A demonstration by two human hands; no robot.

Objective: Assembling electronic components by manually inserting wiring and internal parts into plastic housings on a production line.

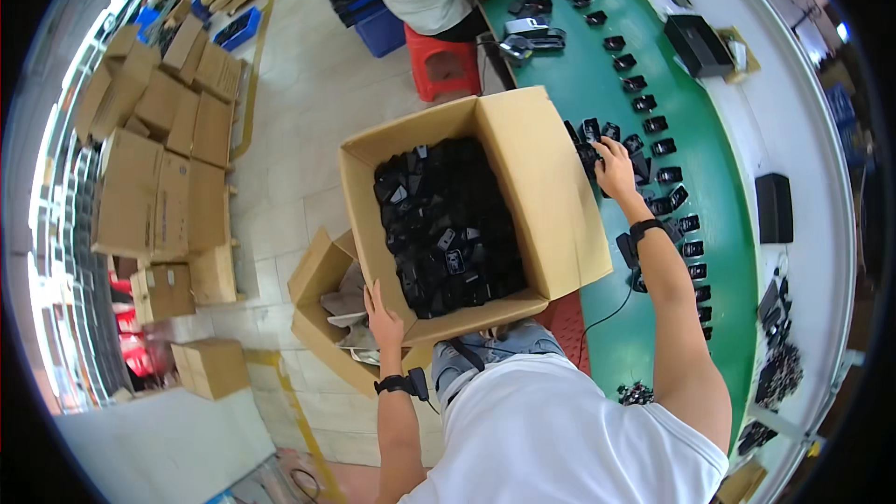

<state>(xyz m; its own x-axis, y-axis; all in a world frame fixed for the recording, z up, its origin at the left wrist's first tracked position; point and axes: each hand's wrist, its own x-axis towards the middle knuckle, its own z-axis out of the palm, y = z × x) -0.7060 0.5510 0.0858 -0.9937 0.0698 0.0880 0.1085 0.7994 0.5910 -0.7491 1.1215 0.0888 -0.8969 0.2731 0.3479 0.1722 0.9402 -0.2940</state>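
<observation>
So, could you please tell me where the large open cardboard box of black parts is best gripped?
The large open cardboard box is probably best held low on its left and right walls, coming from the near side: it is wide and loaded with black parts, and its right flap splays outward, so that would likely bend if gripped.

Floor (299, 159) is pale, with yellow lines (250, 103). Red stool (439, 67) stands beside green bench (723, 196). Cartons (131, 191) stand stacked at left; bright glare (43, 224) lies beyond.
</observation>
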